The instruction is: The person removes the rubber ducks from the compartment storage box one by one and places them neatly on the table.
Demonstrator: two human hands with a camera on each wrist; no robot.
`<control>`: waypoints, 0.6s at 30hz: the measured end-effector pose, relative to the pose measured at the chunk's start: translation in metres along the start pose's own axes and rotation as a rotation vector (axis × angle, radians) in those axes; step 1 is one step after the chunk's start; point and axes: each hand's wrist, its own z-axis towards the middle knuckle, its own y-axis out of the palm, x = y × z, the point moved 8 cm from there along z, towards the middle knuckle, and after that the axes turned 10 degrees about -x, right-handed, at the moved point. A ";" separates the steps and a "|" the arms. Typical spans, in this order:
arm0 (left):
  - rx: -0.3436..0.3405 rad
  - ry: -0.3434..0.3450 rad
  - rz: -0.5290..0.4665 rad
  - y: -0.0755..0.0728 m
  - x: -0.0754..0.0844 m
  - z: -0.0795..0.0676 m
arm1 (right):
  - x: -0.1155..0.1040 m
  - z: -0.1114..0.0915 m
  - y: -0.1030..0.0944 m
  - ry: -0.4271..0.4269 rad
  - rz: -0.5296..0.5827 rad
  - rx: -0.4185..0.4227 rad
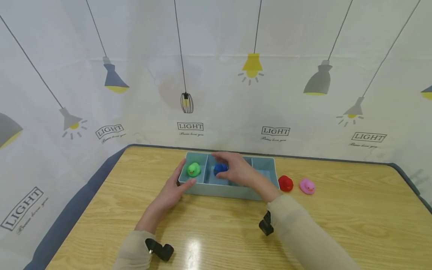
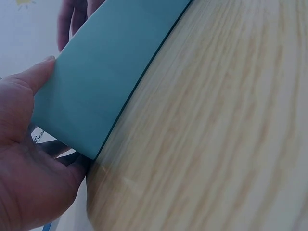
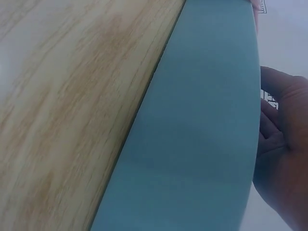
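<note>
Near the far edge of the table [image 1: 229, 232], the left hand [image 1: 170, 192] grips the tray's [image 1: 216, 190] left end; the right hand [image 1: 239, 168], unclenched, fingers parted, is at the blue duck [image 1: 219, 168] in the second compartment [image 1: 212, 180] from left.

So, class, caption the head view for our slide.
Left hand holds a divided tray; right hand is at a blue toy duck inside.

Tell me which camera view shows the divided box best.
The head view: it looks down into the divided box, showing its compartments, though the right hand covers part. Both wrist views show only a stretch of its outside, with no compartments visible.
</note>
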 end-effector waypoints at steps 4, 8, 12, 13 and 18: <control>0.003 0.000 0.012 -0.001 0.000 0.000 | 0.000 0.004 0.000 0.004 -0.056 -0.014; 0.001 -0.004 0.003 0.000 -0.001 0.001 | 0.000 0.008 0.000 0.016 -0.113 -0.031; -0.004 0.000 -0.006 0.000 -0.001 0.001 | -0.001 0.011 0.001 0.029 -0.185 -0.057; -0.005 0.002 -0.004 0.000 -0.001 0.001 | -0.001 0.011 0.002 0.028 -0.205 -0.062; -0.004 0.006 0.003 -0.001 -0.001 0.000 | -0.001 0.013 0.004 0.011 -0.255 -0.061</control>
